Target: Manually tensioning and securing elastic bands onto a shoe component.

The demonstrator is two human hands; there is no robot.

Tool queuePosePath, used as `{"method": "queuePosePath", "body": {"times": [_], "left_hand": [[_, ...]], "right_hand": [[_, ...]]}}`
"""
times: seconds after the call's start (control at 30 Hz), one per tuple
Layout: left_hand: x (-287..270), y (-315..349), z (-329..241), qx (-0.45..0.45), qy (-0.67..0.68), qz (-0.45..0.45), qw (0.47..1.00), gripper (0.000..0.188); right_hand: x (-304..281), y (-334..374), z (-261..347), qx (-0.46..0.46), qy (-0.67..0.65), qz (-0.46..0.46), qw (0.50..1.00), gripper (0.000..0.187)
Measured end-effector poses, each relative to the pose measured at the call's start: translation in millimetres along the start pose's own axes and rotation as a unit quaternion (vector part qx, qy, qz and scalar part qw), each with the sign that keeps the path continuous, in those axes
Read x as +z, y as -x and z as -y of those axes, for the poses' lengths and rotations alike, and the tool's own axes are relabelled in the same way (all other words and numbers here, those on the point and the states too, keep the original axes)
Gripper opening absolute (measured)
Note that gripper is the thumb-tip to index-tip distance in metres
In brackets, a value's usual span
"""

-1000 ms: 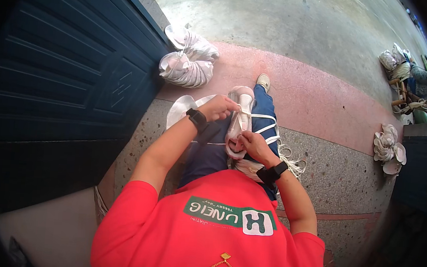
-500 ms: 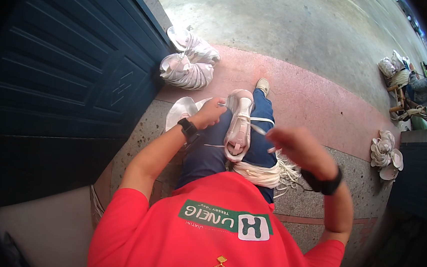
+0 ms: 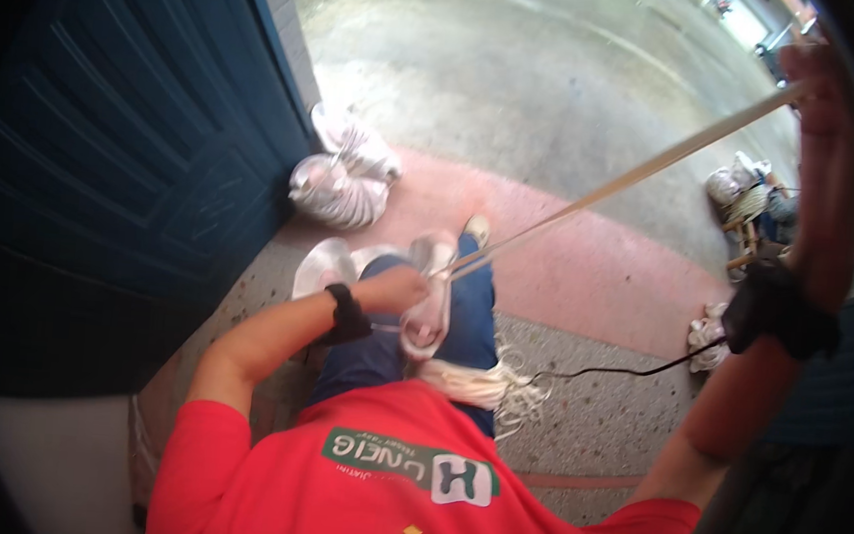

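Observation:
On my lap lies a pale pink and white shoe upper point(image 3: 428, 325), its toe pointing away from me. My left hand point(image 3: 393, 290) is closed at the upper's left edge, its fingertips partly hidden and blurred. From the middle of the upper a flat cream shoelace point(image 3: 645, 172) runs taut, up and to the right. Its far end is in my right hand point(image 3: 825, 123), which is raised high near the picture's right rim with the fingers closed on the lace. A bundle of cream laces point(image 3: 468, 383) lies across my right thigh, loose ends hanging over the outer side.
A dark blue panelled door point(image 3: 124, 163) stands close on my left. Stacked pale shoe uppers point(image 3: 341, 192) sit beside it on the floor. More uppers point(image 3: 304, 265) lie by my left knee. Another bundle point(image 3: 708, 339) is at the right. A black cable point(image 3: 609, 371) trails from my right wrist.
My right hand has swung far up and right, drawing the lace out long and taut. My left hand has closed in against the upper's edge. The whole view has shifted.

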State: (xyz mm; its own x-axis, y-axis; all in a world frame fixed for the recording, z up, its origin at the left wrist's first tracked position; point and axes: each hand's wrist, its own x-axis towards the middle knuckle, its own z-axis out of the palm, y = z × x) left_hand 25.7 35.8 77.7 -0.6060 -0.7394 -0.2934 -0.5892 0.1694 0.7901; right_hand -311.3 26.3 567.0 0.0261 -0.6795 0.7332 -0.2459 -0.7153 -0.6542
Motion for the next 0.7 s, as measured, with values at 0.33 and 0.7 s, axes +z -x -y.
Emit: {"method": "queuePosePath", "body": {"times": [0.33, 0.7], "left_hand": [[-105, -6, -190, 0.19, 0.181, 0.06, 0.963, 0.032], [-373, 245, 102, 0.021, 0.528, -0.503, 0.684, 0.021]], "right_hand": [[0, -21, -33, 0.108, -0.161, 0.007, 0.981, 0.032], [-363, 346, -255, 0.407, -0.072, -0.306, 0.858, 0.024]]}}
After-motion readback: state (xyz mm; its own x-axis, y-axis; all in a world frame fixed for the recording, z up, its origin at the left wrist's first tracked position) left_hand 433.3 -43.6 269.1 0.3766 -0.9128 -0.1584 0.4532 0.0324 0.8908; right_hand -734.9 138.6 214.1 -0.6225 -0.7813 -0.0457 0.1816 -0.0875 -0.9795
